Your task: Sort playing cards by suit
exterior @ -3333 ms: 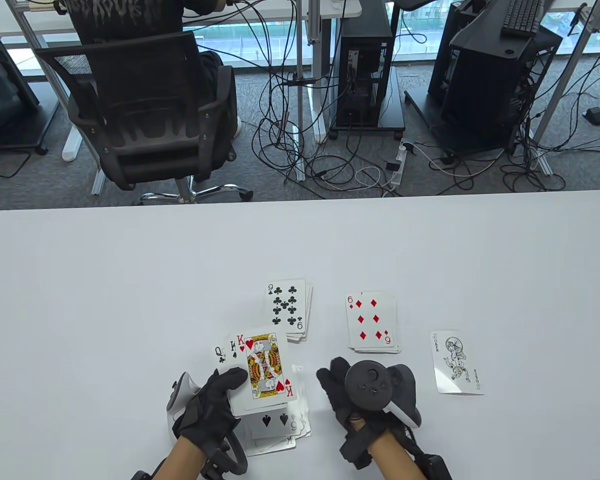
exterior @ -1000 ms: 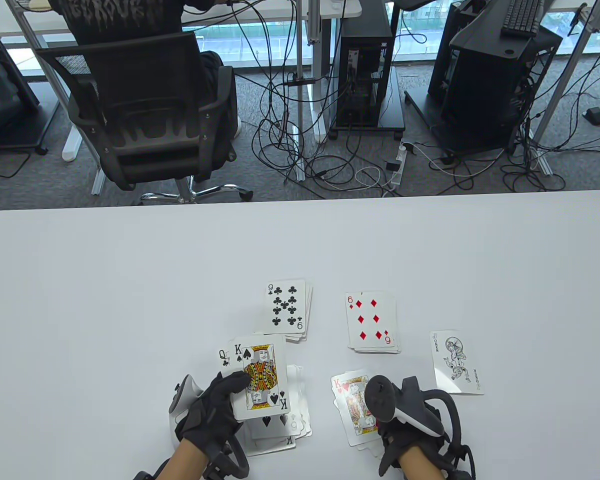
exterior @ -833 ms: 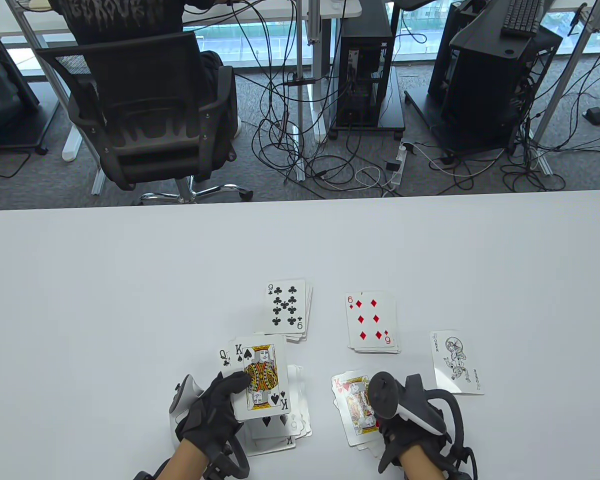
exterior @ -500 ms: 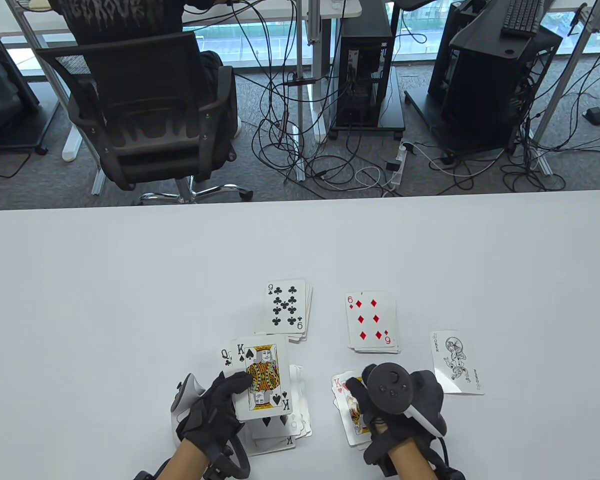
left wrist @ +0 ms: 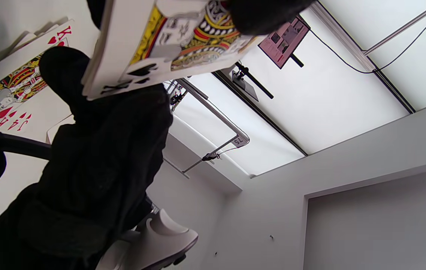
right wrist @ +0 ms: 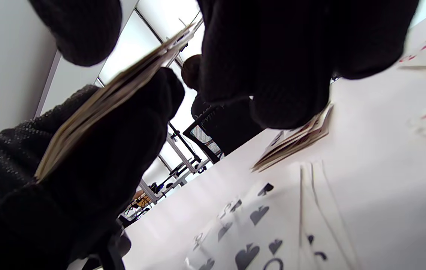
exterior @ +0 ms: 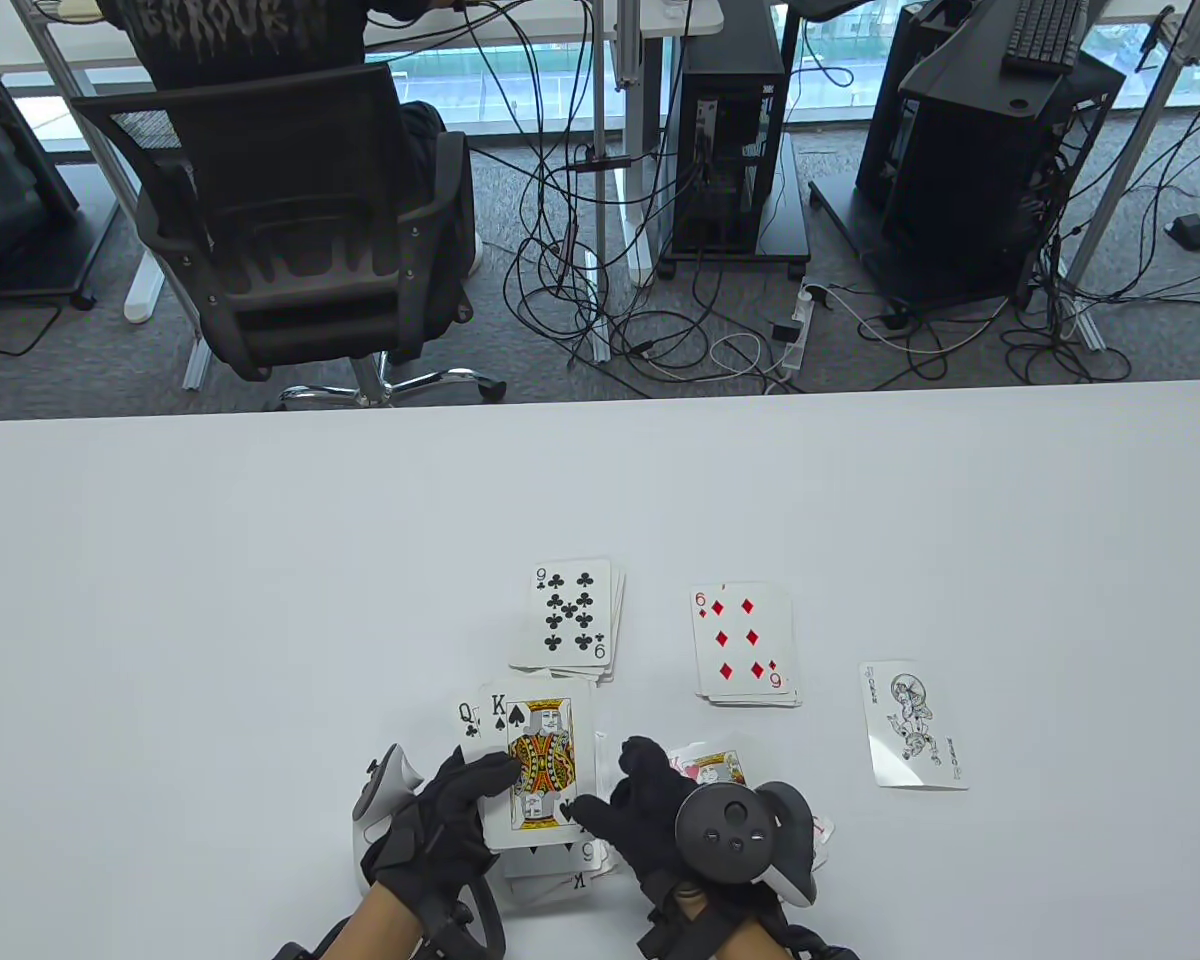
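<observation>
Table view: left hand [exterior: 430, 835] is gripping a fanned stack of cards at lower centre, thumb lying across the face of the king of spades [exterior: 540, 768], queen of clubs [exterior: 470, 718] peeking out behind it. Right hand [exterior: 660, 810] is now reaching left with curled fingers touching the lower right corner of that king; whether it is pinching the card, cannot tell. Since a second ago the right hand has moved off the king of hearts [exterior: 715, 768], which is now lying loose on the hearts pile just right of the fingers. Spade pile [exterior: 560, 868] is lying under the held fan, clubs pile topped by the nine of clubs [exterior: 570, 615] above it, six of diamonds pile [exterior: 742, 645] to the right, joker [exterior: 912, 725] far right, all on the white table [exterior: 260, 600]. Left wrist view: the held fan [left wrist: 168, 41] is sitting at top centre, clamped by left fingers, with the right hand's dark glove [left wrist: 96, 157] pressing up beneath its edge; king of hearts at upper left. Right wrist view: right fingers [right wrist: 265, 56] are hanging curled over the fan's edge [right wrist: 119, 90]; spade cards [right wrist: 250, 228] lying flat at the bottom.
</observation>
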Demonstrator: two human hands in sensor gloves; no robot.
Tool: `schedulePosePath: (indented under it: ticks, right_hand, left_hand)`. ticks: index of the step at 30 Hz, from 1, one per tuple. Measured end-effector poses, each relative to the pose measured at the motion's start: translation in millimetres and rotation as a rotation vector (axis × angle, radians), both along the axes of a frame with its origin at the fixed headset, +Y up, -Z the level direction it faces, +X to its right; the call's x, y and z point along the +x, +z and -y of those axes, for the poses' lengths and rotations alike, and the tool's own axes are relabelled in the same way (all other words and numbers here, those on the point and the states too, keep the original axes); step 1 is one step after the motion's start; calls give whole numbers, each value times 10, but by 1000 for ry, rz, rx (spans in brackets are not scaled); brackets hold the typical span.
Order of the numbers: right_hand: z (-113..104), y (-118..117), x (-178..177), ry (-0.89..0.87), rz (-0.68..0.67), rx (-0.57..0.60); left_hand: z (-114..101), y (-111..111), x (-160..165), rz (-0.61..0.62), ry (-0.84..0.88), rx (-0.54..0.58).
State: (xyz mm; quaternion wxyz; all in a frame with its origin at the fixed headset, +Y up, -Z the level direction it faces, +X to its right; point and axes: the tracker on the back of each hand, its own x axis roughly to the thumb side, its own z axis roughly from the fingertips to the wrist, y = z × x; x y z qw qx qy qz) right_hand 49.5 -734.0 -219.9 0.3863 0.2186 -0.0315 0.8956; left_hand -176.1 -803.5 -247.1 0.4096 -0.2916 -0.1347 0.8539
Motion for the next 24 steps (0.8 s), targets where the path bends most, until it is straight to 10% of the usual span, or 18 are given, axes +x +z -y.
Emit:
schedulePosePath:
  ticks: [24]
  right_hand:
    - [84, 25, 82, -273, 133, 57]
  left_hand:
    - [20, 22, 89, 50, 11, 23]
